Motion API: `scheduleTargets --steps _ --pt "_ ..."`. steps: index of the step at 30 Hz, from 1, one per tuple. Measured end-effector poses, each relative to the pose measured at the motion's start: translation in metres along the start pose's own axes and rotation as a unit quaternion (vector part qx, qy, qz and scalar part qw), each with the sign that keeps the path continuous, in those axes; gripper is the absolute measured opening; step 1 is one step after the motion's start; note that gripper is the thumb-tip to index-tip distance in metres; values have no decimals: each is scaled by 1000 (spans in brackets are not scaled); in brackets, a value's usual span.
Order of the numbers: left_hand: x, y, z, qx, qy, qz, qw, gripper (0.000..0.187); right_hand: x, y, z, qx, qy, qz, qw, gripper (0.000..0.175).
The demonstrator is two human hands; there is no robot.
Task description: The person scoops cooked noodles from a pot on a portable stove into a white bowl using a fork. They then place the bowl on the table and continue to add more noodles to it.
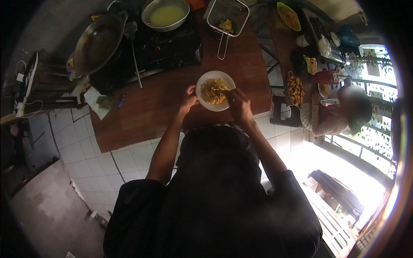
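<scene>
A white plate (pixel 231 84) heaped with shredded, yellowish-brown food (pixel 213 91) sits near the front edge of the brown wooden table (pixel 180 84). At its left rim is my left hand (pixel 189 100), fingers bent against the edge; whether it grips the plate cannot be told. My right hand (pixel 239 104) reaches over the right side of the plate, its fingertips at the food. Anything between those fingers is hidden in shadow. Behind the plate lies a square wire frying basket (pixel 222 45) with a lump of yellow food (pixel 226 25) in it.
A black gas stove (pixel 174 48) bears a metal bowl of yellow liquid (pixel 165 16). Left of it are a large wok (pixel 98 45) and a long-handled metal spatula (pixel 135 58). Another person (pixel 329 119) sits at the right table, by a tray of fried pieces (pixel 295 90).
</scene>
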State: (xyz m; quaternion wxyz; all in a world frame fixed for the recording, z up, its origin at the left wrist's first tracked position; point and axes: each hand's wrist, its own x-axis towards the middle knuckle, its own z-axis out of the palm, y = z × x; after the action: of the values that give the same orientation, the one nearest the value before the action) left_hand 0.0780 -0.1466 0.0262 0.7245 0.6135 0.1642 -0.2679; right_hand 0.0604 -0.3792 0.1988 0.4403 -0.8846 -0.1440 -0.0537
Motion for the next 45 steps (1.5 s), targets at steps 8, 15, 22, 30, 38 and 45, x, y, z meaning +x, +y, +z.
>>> scheduleTargets --steps 8,15,22,30,38,45 --pt "-8 15 10 -23 35 -35 999 60 -3 100 -16 -146 145 281 937 33" --pt "-8 11 8 -42 14 -22 999 55 -13 110 6 12 136 400 906 35" --pt "-14 16 12 -57 18 -34 998 52 -2 44 20 -1 117 229 966 20" --pt "-15 11 13 -50 45 -32 997 55 -9 8 50 -39 -99 -40 994 42" --pt "-9 3 11 -64 32 -34 997 53 -7 -8 34 -29 -14 25 999 28" --pt "-9 3 10 -53 40 -39 997 52 11 62 -28 -52 103 205 972 10"
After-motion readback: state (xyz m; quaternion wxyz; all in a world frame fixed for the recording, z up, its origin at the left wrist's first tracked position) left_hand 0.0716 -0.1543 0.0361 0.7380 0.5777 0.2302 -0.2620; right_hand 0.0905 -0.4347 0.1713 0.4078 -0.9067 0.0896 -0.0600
